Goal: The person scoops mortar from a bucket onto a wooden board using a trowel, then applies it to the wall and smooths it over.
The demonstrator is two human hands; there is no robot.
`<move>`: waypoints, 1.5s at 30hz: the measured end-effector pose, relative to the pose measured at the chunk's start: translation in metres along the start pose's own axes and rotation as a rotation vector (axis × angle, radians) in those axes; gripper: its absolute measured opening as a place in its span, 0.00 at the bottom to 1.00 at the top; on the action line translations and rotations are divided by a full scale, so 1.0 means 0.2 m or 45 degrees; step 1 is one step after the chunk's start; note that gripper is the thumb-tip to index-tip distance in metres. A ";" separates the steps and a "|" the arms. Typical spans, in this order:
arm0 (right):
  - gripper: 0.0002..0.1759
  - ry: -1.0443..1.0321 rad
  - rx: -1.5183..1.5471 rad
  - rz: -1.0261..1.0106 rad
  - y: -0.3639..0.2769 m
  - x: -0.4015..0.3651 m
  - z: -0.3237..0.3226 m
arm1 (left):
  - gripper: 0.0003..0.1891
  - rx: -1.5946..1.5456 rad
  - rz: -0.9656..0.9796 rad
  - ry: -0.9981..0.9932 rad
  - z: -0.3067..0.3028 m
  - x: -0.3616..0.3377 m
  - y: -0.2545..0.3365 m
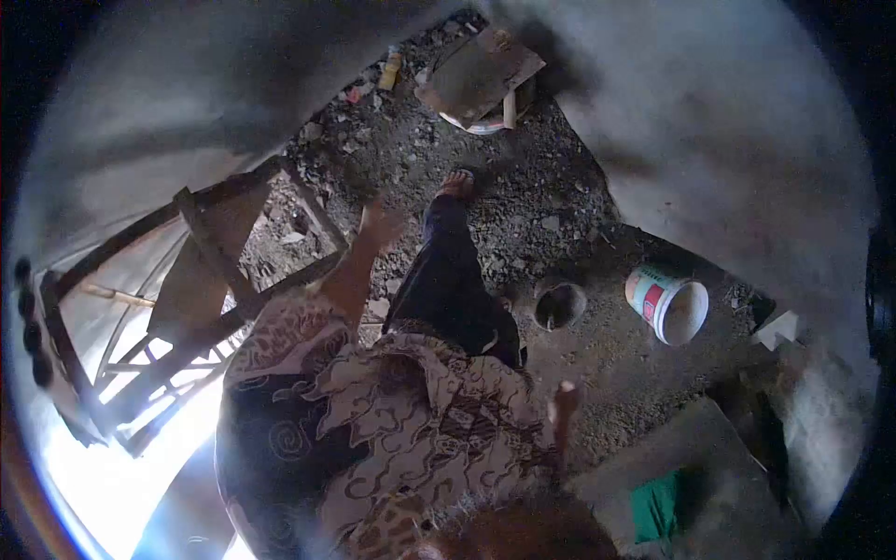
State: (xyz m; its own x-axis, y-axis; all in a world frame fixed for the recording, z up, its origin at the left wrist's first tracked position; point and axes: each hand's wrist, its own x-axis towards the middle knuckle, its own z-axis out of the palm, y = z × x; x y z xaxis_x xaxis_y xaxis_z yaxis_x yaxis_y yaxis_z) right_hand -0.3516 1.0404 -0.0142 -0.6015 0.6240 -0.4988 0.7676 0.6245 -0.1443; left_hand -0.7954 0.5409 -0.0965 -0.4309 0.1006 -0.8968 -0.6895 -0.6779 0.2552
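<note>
My left hand [378, 229] hangs in front of me, left of my dark trouser leg, over rubble-strewn ground. It is blurred, but its fingers look spread, and no object shows in it. On the other side, my right hand [566, 396] is low beside my patterned shirt [411, 411]. Only a small, blurred part of it shows, so its fingers cannot be made out. Nearest to it on the floor is a round dark pot [560, 306]. Beyond that a white bucket [667, 303] with a green and red label lies tipped, its mouth toward me. Neither hand touches them.
A wooden frame [196, 233] stands at left beside a bright opening. Ahead, a board [481, 75] covers a round white-rimmed container. Loose stones [523, 224] litter the ground. Plain walls [719, 121] enclose the corner. A green cloth-like piece [655, 509] lies on a grey slab at lower right.
</note>
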 end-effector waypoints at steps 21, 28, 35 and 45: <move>0.17 -0.285 0.443 0.037 -1.49 0.27 -0.17 | 0.27 0.073 0.065 -0.456 0.87 1.02 0.39; 0.15 -0.053 0.565 -0.321 -1.22 0.33 -0.13 | 0.18 0.302 0.467 -0.413 1.08 0.88 0.68; 0.17 -0.226 0.271 -0.019 -1.23 0.47 -0.12 | 0.24 -0.174 0.634 -0.626 1.04 0.54 0.90; 0.16 0.042 0.038 -0.710 -1.62 1.23 0.17 | 0.27 0.411 1.147 -0.147 0.45 0.22 1.05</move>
State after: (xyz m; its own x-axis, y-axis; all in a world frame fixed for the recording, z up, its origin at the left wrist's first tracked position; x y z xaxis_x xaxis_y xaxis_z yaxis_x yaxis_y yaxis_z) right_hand -0.7407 0.9762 -0.1205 -0.9245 0.2173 -0.3132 0.3366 0.8511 -0.4029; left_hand -1.0105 0.4691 -0.0493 -0.9193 -0.2771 -0.2794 -0.1918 -0.3047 0.9330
